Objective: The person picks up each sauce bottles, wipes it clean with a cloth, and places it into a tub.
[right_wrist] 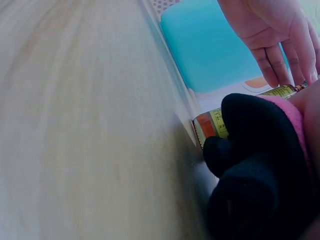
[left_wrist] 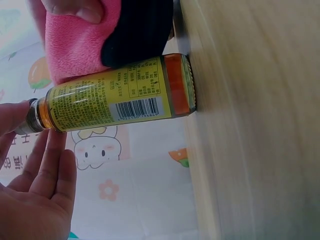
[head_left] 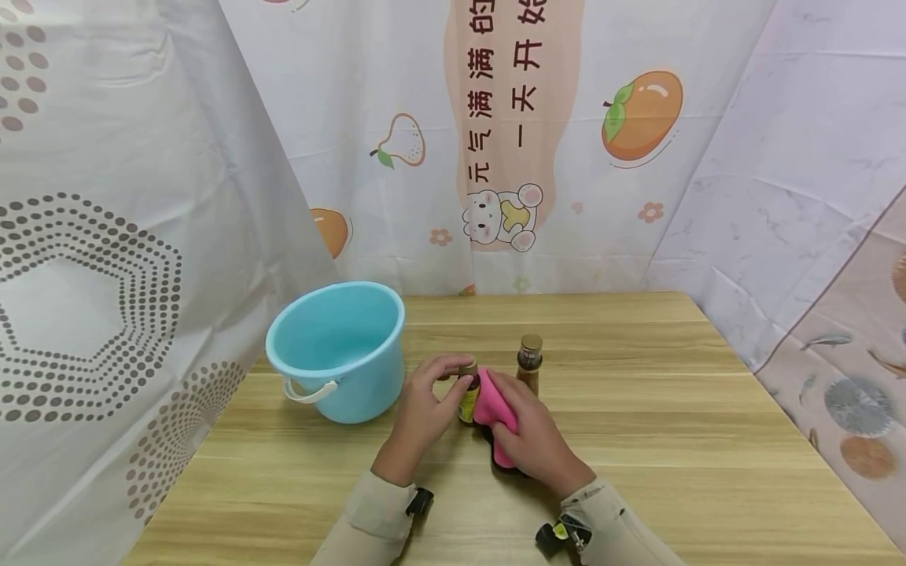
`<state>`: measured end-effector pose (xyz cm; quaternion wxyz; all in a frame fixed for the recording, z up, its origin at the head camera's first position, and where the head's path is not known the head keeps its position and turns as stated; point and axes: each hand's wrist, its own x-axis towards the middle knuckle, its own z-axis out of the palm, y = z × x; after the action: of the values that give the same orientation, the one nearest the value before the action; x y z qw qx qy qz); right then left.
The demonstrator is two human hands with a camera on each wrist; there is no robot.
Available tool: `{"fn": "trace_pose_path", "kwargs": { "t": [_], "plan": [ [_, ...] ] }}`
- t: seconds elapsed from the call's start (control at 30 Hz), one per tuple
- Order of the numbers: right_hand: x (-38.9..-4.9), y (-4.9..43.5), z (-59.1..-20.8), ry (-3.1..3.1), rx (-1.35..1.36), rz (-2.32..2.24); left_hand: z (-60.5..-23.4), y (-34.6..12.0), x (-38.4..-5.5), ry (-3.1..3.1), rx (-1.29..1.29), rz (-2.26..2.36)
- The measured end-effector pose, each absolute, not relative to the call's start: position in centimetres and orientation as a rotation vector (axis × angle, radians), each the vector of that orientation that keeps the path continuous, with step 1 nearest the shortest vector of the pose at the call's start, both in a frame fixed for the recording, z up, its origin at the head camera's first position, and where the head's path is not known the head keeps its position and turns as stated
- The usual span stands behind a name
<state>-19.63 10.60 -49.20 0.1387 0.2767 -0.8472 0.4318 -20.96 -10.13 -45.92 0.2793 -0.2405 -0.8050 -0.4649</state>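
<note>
Bottle (left_wrist: pixel 107 95), one of two, upright on wood-grain tabletop (head_left: pixel 672 401): left hand (head_left: pixel 423 402) pinching its cap (left_wrist: pixel 32 120), right hand (head_left: pixel 535 436) gripping one pink-black cloth (head_left: pixel 493 405) against its side. Second bottle (head_left: pixel 529 363) just beyond right hand. One blue bucket (head_left: pixel 364 385) leftward. Printed curtains (head_left: pixel 602 220) behind.

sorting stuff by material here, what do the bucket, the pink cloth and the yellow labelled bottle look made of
Bucket: probably plastic, smooth with a soft sheen and a rounded rim.
Pink cloth: likely microfibre or fleece, matte, with a fuzzy pile.
Yellow-labelled bottle: apparently glass, glossy and see-through near the base, though clear plastic is possible.
</note>
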Motion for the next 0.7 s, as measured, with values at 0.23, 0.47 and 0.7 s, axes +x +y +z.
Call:
{"fn": "trace_pose_path", "kwargs": {
  "t": [0.23, 0.47, 0.7],
  "plan": [
    [-19.79, 10.72, -49.20, -2.391, 0.808, 1.230, -45.86, -10.11, -20.97, -2.145, -0.649, -1.261],
    [-19.66, 10.66, -48.85, -2.361, 0.822, 1.220, -45.80, -10.08, -21.00, -2.148, -0.655, -1.259],
    [-19.58, 10.61, -49.14, -2.394, 0.808, 1.248, -46.02, -10.13, -21.08, -2.154, -0.651, -1.247]
  ]
}}
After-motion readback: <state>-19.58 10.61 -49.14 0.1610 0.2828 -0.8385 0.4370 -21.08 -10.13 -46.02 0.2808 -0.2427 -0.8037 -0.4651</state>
